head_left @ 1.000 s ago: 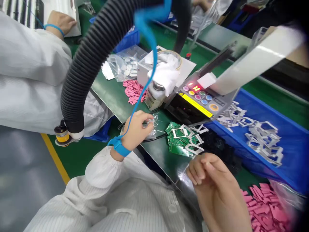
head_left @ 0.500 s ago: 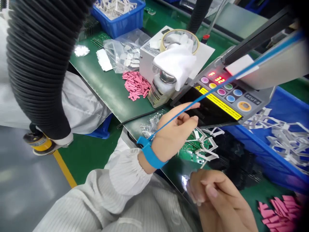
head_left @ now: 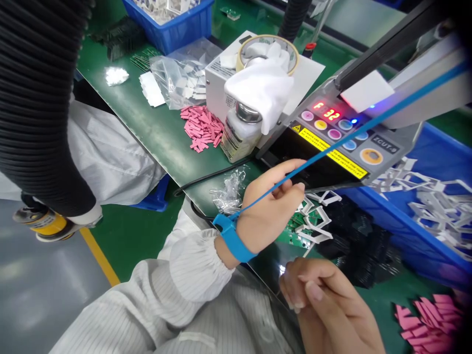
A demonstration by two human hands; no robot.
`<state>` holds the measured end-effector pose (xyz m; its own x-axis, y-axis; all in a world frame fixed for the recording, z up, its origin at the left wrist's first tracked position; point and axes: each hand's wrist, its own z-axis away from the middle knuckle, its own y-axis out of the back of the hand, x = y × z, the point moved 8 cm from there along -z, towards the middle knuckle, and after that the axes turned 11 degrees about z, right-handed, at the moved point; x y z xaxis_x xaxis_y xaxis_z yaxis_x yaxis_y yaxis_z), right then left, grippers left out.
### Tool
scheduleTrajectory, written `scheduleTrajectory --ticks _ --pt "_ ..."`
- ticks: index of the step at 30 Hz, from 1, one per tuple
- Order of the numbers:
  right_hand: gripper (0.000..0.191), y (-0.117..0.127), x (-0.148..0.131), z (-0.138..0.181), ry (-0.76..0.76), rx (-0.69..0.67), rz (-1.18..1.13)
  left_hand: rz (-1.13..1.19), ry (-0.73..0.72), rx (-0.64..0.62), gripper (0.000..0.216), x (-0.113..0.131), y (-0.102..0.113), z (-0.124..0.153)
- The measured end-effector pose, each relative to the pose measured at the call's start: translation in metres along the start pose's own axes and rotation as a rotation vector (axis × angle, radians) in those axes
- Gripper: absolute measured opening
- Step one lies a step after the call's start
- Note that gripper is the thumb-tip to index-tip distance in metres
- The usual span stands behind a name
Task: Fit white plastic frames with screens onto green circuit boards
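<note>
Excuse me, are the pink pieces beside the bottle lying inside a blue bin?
No, the pink pieces lie loose on the green mat, next to the bottle.

A green workbench under a slanted overhead view. Directly on it, a loose heap of pink pieces, a clear bag of white squares, white paper strips, a black cable, and a crumpled clear bag.

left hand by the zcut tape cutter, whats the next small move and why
Probably ease the left hand a little toward the black front of the ZCUT tape cutter, I'd judge: its fingers curl right beside that front, and the cutter's display is lit.
</note>
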<state>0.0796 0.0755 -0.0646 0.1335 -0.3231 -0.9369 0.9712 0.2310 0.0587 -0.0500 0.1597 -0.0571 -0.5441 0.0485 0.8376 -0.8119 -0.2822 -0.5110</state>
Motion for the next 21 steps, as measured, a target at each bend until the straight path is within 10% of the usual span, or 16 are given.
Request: scheduleTrajectory --ticks 21 --pt "0.021 -0.004 -0.003 0.002 -0.045 0.008 0.01 -0.114 -0.169 0.09 0.016 0.013 0.001 -0.011"
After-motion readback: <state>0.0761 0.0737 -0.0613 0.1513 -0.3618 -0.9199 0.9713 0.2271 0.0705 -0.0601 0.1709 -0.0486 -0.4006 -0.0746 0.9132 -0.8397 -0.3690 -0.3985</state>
